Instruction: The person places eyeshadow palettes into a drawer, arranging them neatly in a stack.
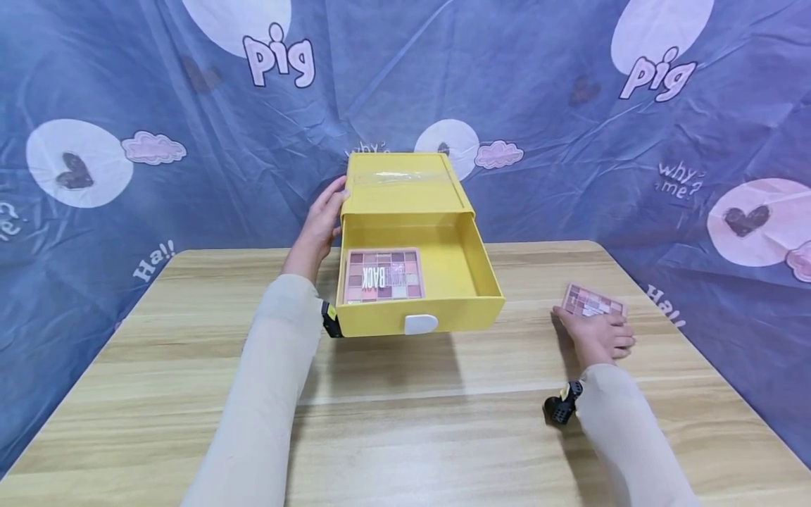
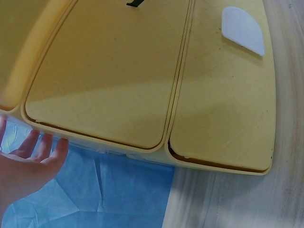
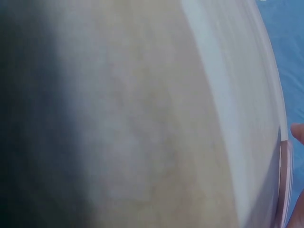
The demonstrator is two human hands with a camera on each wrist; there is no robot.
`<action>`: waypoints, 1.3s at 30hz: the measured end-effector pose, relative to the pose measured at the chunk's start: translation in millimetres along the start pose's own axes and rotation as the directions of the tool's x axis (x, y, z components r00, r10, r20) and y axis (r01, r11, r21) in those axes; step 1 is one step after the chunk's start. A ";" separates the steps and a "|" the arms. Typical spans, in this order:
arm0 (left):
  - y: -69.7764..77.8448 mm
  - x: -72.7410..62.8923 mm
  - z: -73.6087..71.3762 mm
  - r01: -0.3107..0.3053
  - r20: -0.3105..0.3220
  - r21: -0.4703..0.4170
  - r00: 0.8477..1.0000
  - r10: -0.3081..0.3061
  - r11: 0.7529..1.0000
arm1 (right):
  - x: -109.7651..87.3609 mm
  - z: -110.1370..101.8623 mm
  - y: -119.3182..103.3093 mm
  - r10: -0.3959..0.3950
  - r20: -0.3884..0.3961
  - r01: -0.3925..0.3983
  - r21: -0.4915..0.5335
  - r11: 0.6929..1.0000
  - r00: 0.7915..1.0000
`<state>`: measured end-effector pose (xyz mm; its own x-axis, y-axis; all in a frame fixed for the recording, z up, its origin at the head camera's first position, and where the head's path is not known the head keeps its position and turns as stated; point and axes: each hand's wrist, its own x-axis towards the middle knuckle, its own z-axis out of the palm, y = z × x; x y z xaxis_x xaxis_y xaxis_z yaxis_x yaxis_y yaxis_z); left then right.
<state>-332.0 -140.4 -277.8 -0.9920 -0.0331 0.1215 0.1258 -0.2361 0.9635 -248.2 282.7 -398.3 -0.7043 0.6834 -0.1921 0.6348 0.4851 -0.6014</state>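
Tabletop palette (image 1: 588,298) pickup, we judged: right hand (image 1: 598,338) over edge, grip unclear; left hand (image 1: 321,220) rested unclenched against yellow box (image 1: 405,191); next likely needed firm pinch.

A creased blue cloth (image 1: 532,70) is hanging behind the wood-grained counter (image 1: 405,436), showing "pig" lettering (image 1: 279,58), white circles (image 1: 106,169) and pink clouds (image 1: 154,148). Dark hearts (image 1: 74,172) are marking some of the circles.

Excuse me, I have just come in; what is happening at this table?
A person has the left hand against the side of a yellow cabinet. Its top drawer stands open with one makeup palette inside. At the right of the table, the right hand is at a second palette; its grip is unclear.
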 end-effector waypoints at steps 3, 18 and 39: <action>-0.1 0.0 0.2 0.003 0.002 0.000 1.000 -0.003 1.000 | 1.0 -0.3 0.2 0.009 -0.009 -0.009 -0.011 1.000 1.000; 1.2 -0.2 -0.7 -0.010 -0.009 0.009 1.000 0.010 1.000 | 2.2 -2.7 0.2 0.013 -0.034 -0.014 -0.005 1.000 0.999; 0.3 -1.3 0.7 -0.007 -0.009 -0.001 1.000 0.007 1.000 | 4.7 -11.8 6.9 -0.203 -0.038 0.197 -0.122 0.973 0.978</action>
<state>-330.7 -139.7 -277.6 -0.9911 -0.0431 0.1263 0.1330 -0.2369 0.9624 -243.3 295.8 -394.3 -0.8059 0.5910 -0.0365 0.5175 0.6730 -0.5285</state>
